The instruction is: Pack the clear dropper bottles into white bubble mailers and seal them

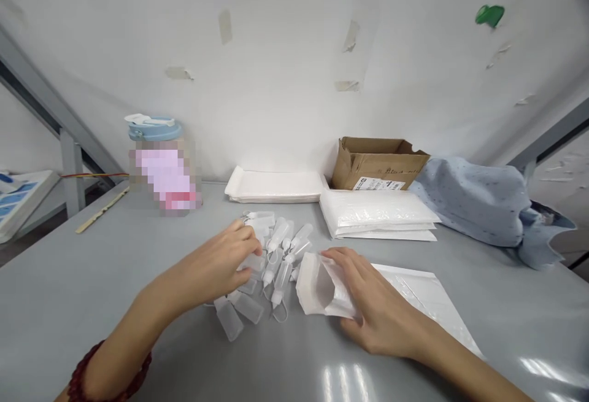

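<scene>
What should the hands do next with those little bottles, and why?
Probably lift the small bottle the left hand pinches from the pile of dropper bottles toward the white mailer bag, since the right hand holds its mouth open, facing the pile.

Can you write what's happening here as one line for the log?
left hand: picking from bottle pile | right hand: holding white mailer open | surface: grey table
</scene>
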`<action>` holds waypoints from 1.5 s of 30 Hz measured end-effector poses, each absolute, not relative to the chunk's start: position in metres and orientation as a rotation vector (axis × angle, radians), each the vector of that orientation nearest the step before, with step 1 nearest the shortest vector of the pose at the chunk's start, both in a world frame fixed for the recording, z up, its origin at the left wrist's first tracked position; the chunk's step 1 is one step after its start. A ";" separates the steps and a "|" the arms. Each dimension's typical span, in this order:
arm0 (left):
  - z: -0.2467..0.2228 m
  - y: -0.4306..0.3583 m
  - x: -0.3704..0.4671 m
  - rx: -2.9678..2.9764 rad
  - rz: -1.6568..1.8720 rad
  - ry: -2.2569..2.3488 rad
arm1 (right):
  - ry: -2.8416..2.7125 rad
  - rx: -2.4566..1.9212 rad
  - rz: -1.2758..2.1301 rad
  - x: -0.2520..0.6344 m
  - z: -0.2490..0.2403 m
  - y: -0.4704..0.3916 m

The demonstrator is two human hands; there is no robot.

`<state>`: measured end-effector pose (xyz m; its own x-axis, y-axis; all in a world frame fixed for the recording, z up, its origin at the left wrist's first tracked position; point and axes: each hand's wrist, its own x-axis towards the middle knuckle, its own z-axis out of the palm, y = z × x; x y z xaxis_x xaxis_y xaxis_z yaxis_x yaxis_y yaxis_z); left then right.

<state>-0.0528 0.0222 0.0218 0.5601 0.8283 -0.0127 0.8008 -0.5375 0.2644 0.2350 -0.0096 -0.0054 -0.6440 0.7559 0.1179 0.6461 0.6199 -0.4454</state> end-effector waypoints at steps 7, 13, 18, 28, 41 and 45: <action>0.044 0.019 -0.048 2.446 0.563 1.405 | -2.558 -1.150 0.537 0.230 -0.005 -0.008; 0.052 0.003 -0.033 2.089 0.991 1.300 | -2.543 -1.167 0.569 0.230 -0.005 -0.009; 0.034 -0.004 -0.002 1.655 0.796 1.109 | -2.535 -1.178 0.557 0.231 -0.007 -0.009; 0.040 0.017 -0.026 1.589 0.472 1.318 | -2.533 -1.123 0.512 0.233 -0.007 -0.010; 0.031 0.002 -0.017 1.942 0.265 1.391 | -2.541 -1.160 0.554 0.232 -0.004 -0.010; 0.024 -0.002 -0.014 2.028 0.113 1.360 | -2.534 -1.161 0.583 0.231 -0.005 -0.010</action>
<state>-0.0144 -0.0021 0.0235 0.4493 0.8452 -0.2893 0.7859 -0.2199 0.5780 0.2314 -0.0102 -0.0046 -0.6320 0.7692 0.0940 0.6507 0.5926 -0.4747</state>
